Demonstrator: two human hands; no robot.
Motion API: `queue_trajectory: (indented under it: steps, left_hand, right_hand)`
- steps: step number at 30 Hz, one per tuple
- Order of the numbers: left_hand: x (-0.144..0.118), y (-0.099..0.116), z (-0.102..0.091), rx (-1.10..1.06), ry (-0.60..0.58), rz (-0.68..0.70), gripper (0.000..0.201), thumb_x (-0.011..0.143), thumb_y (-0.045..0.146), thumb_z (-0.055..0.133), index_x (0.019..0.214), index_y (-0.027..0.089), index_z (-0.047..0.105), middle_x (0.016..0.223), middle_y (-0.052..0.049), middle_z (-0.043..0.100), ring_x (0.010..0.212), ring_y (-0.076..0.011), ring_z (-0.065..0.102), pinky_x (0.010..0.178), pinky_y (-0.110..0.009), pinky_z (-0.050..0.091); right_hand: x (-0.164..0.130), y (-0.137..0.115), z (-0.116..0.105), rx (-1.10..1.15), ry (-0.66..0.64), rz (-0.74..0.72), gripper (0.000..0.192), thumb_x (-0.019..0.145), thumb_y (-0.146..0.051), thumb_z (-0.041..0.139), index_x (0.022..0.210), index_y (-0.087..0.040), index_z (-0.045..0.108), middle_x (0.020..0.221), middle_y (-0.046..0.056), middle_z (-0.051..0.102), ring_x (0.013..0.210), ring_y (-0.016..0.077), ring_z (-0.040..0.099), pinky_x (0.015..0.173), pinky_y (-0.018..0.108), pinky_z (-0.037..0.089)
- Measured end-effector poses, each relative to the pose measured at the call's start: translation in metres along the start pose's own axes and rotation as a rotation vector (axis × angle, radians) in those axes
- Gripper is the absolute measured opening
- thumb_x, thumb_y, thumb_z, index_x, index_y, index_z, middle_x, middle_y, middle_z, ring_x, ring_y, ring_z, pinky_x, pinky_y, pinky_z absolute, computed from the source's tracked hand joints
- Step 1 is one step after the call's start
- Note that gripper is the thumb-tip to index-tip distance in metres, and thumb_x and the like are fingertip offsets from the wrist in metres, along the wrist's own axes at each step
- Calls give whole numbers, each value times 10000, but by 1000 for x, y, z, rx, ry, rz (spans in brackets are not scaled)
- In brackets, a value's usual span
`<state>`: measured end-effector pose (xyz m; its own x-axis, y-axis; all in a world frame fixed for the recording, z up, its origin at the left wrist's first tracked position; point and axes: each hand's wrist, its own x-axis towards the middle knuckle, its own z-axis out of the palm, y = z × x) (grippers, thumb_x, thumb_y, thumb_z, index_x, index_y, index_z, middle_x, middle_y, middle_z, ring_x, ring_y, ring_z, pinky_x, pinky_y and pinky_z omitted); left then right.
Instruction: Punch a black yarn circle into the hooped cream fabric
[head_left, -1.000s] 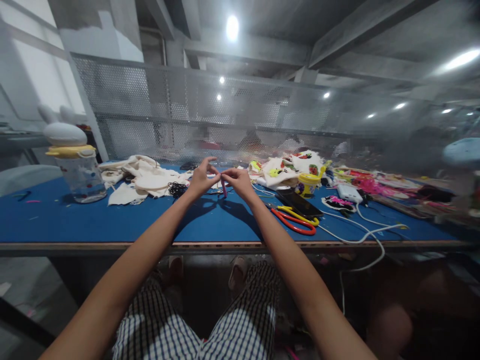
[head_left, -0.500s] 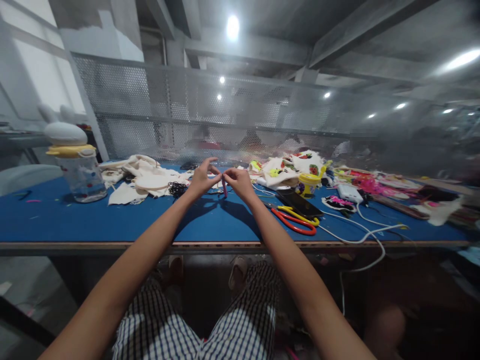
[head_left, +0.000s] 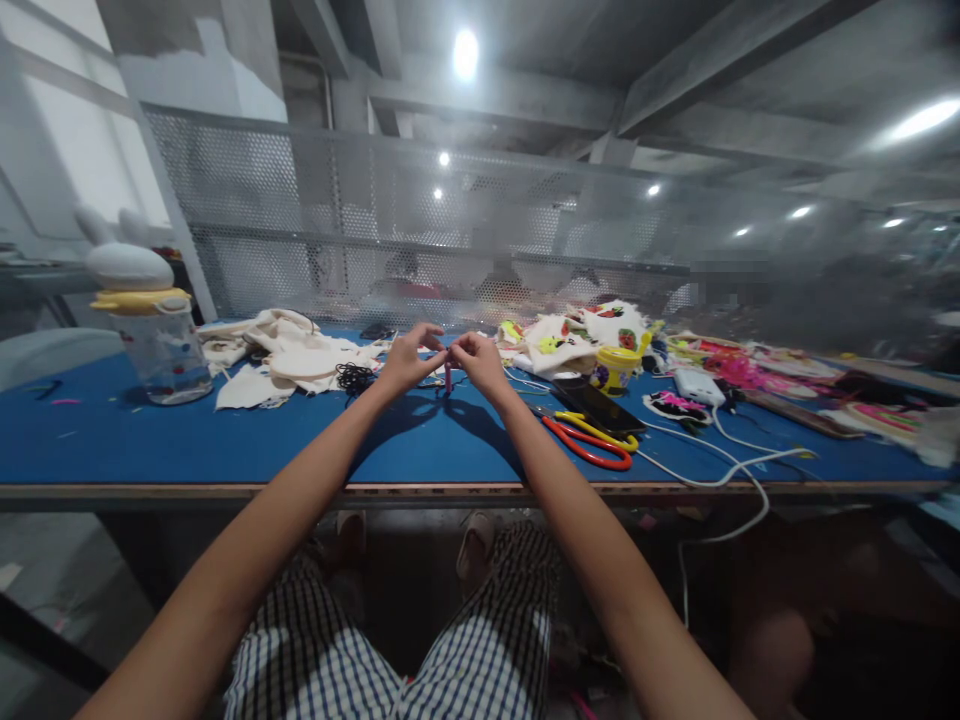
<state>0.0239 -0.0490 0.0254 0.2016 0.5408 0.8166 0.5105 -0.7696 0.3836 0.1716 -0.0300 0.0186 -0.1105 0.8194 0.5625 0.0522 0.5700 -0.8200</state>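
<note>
Above the blue desk (head_left: 187, 440) the left hand (head_left: 407, 362) and right hand (head_left: 475, 362) meet fingertip to fingertip, both pinching a small pink piece (head_left: 448, 377) hanging between them; work looks mid-way; scissors (head_left: 589, 440) lie untouched nearby.

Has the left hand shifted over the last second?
Yes. The left hand curled its raised fingers down, closing toward the right hand, judged against the cream cloth pile.

From my feed: both arms bare with no sleeves, watch or rings showing. Checked trousers (head_left: 480, 640), dark blue on white, cover the knees near the bottom edge.
</note>
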Motion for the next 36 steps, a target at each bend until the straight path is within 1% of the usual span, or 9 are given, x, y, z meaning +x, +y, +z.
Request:
queue_trajectory:
  steps: [4, 8, 12, 16, 20, 24, 30, 36]
  left_hand:
    - [0, 0, 0, 9, -11, 14, 145, 733, 210, 647, 868, 169, 613, 818, -42, 710, 782, -165, 671, 759, -306, 521]
    - [1, 2, -2, 13, -23, 24, 75, 750, 227, 630, 805, 176, 632, 791, -29, 711, 764, -157, 664, 754, -300, 526]
    - [1, 2, -3, 7, -5, 11, 76, 748, 207, 623, 816, 176, 632, 785, -22, 712, 763, -153, 666, 752, -299, 527]
    - [1, 0, -3, -11, 17, -9, 118, 726, 180, 635, 843, 171, 625, 793, -28, 712, 758, -157, 673, 747, -302, 531]
    - [1, 1, -3, -27, 12, -5, 113, 730, 171, 629, 843, 166, 623, 791, -30, 712, 753, -155, 677, 752, -303, 533]
    - [1, 4, -2, -27, 17, -17, 103, 731, 156, 620, 834, 168, 624, 794, -32, 712, 759, -158, 676, 749, -305, 532]
    - [2, 7, -2, -29, 44, -18, 101, 740, 158, 599, 837, 163, 626, 806, -41, 708, 769, -165, 670, 741, -307, 526]
    - [2, 7, -2, -32, 75, -34, 93, 740, 182, 595, 828, 170, 624, 782, -19, 695, 752, -145, 651, 739, -281, 510]
  right_hand:
    - [0, -3, 0, 105, -2, 99, 82, 695, -183, 593, 642, -177, 531, 576, -40, 579, 547, 97, 589, 611, 249, 540]
    - [-1, -6, -3, 172, -28, 141, 108, 669, -242, 667, 673, -166, 590, 612, -26, 623, 602, 110, 614, 666, 282, 556]
    - [-3, -7, -7, 176, -105, 117, 179, 618, -255, 723, 757, -174, 644, 688, -10, 674, 680, 138, 646, 651, 298, 558]
    - [-2, -3, -9, 178, -148, 90, 186, 598, -216, 726, 762, -181, 645, 684, -14, 679, 676, 138, 649, 647, 299, 555]
    - [1, 1, -8, 152, -122, 62, 166, 589, -179, 701, 734, -174, 620, 657, -28, 653, 648, 131, 640, 622, 284, 548]
    - [1, 1, -8, 117, -91, 56, 166, 586, -204, 700, 720, -173, 608, 651, -25, 643, 646, 137, 635, 602, 278, 541]
    - [-2, -3, -8, 164, -82, 38, 227, 547, -247, 734, 718, -173, 603, 658, -20, 640, 635, 137, 621, 591, 275, 528]
    - [-1, -3, -7, 185, -93, 34, 285, 507, -295, 767, 711, -181, 603, 645, -21, 638, 628, 143, 618, 581, 281, 520]
